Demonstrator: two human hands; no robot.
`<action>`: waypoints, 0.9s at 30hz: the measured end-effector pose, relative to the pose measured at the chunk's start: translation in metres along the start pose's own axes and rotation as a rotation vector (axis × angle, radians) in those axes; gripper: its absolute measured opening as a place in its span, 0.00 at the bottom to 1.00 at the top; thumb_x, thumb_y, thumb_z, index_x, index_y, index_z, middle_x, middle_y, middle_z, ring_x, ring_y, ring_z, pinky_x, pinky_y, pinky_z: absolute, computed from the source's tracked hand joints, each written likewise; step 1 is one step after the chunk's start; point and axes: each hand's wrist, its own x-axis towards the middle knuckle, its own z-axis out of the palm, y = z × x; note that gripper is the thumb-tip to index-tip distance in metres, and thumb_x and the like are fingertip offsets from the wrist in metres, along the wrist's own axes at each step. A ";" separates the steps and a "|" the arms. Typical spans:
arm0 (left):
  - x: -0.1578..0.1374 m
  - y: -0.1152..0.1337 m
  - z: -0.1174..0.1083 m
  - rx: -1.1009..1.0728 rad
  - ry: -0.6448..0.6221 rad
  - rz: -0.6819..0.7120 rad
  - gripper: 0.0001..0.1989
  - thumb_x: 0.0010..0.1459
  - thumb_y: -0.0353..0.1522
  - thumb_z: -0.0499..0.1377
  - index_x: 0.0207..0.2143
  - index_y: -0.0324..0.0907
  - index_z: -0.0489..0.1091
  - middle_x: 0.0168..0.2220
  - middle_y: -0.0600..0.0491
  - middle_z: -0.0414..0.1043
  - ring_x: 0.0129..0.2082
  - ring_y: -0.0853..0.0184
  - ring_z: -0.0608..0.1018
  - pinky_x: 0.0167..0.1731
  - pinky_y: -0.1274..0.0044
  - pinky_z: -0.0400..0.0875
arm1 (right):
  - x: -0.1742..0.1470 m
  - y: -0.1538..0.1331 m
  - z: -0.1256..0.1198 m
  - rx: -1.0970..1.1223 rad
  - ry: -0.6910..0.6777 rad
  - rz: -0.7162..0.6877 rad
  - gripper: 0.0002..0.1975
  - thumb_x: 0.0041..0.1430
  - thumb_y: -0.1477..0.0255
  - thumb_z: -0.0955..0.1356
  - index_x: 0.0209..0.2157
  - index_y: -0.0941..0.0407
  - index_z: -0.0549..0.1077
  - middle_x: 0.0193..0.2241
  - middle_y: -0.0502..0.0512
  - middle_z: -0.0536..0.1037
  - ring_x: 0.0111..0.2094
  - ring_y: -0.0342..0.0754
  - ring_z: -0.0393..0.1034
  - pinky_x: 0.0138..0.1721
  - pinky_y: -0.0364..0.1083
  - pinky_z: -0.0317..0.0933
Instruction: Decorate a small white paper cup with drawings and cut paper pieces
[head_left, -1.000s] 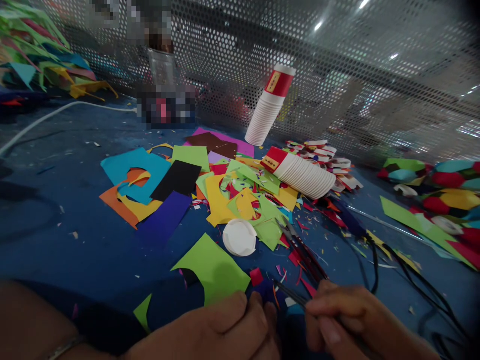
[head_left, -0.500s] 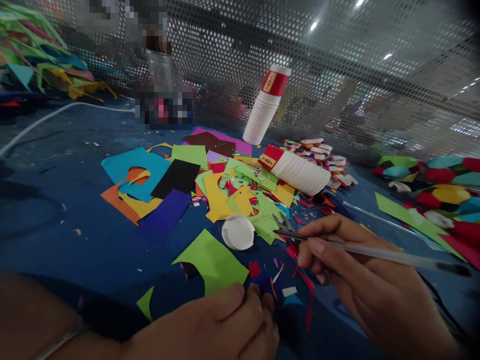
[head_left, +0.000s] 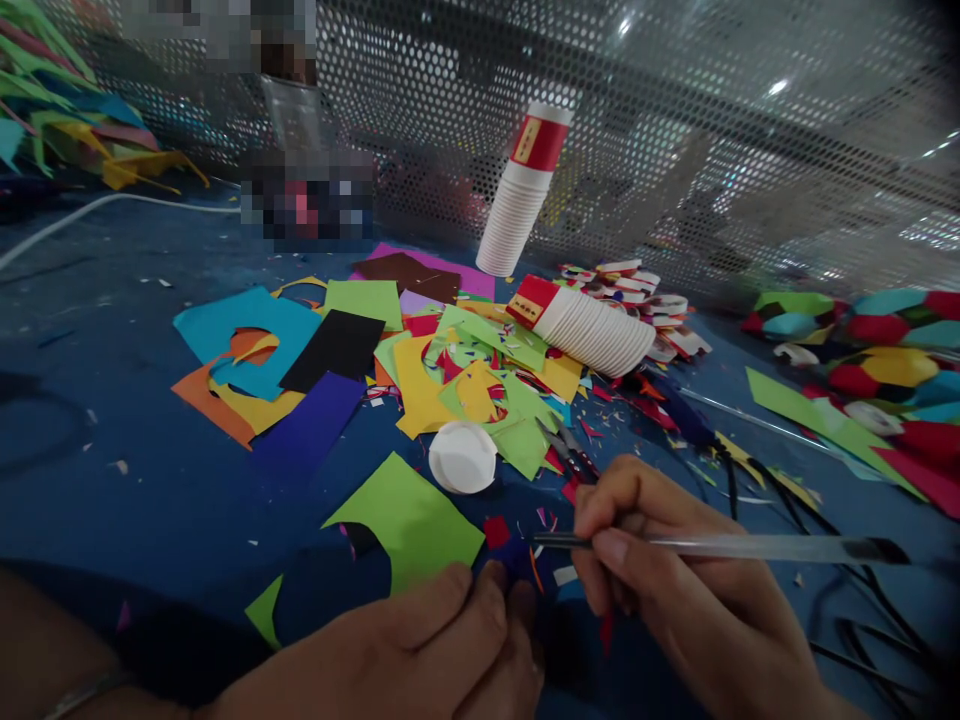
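Note:
My right hand (head_left: 675,580) is closed around a pen (head_left: 720,546) with a clear barrel and dark ends. The pen's tip points left, close to a small dark blue paper piece (head_left: 516,553). Low in the middle, my left hand (head_left: 420,650) has its fingers curled together, their tips at that blue piece; its underside is hidden. Beside the left fingers lies a green sheet (head_left: 420,520) with a rounded cut-out. A white round paper disc or cup base (head_left: 463,458) sits beyond it. Scissors (head_left: 574,455) lie just past my right fingers, partly covered.
Coloured sheets and scraps (head_left: 337,345) spread over the blue table (head_left: 180,510). One stack of paper cups (head_left: 517,200) stands tilted in view, another stack (head_left: 592,330) lies on its side. Black cords (head_left: 795,500) run at the right. A perforated metal panel (head_left: 435,90) closes off the back.
My right hand has brought the pen down and nearer to the blue piece by my left fingers, uncovering the scissors. The whole view has shifted slightly. My left hand stays in nearly the same place.

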 end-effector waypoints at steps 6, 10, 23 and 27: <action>0.000 -0.001 -0.003 -0.007 -0.011 -0.008 0.17 0.70 0.29 0.50 0.54 0.45 0.73 0.50 0.60 0.77 0.52 0.69 0.71 0.54 0.75 0.61 | -0.005 0.001 0.000 0.000 -0.045 0.002 0.10 0.71 0.72 0.59 0.35 0.53 0.67 0.20 0.46 0.70 0.20 0.41 0.62 0.21 0.41 0.53; 0.001 -0.003 -0.002 -0.013 0.011 0.020 0.15 0.70 0.30 0.52 0.54 0.44 0.73 0.51 0.59 0.76 0.52 0.69 0.71 0.53 0.75 0.61 | -0.005 0.001 0.001 -0.063 -0.053 0.006 0.11 0.69 0.75 0.58 0.34 0.53 0.67 0.20 0.46 0.68 0.20 0.42 0.61 0.22 0.42 0.53; -0.004 -0.001 0.000 0.020 -0.011 0.029 0.16 0.71 0.31 0.50 0.54 0.46 0.72 0.52 0.60 0.75 0.55 0.69 0.70 0.59 0.76 0.56 | -0.003 -0.004 0.001 -0.301 -0.045 -0.090 0.11 0.68 0.76 0.58 0.33 0.52 0.66 0.20 0.45 0.67 0.20 0.43 0.62 0.22 0.44 0.55; -0.002 -0.002 -0.001 0.010 -0.016 0.037 0.16 0.71 0.32 0.50 0.56 0.44 0.72 0.52 0.60 0.75 0.55 0.69 0.70 0.58 0.76 0.58 | -0.004 -0.004 0.001 -0.301 -0.038 -0.107 0.11 0.68 0.76 0.58 0.33 0.52 0.66 0.21 0.45 0.66 0.20 0.43 0.62 0.23 0.44 0.56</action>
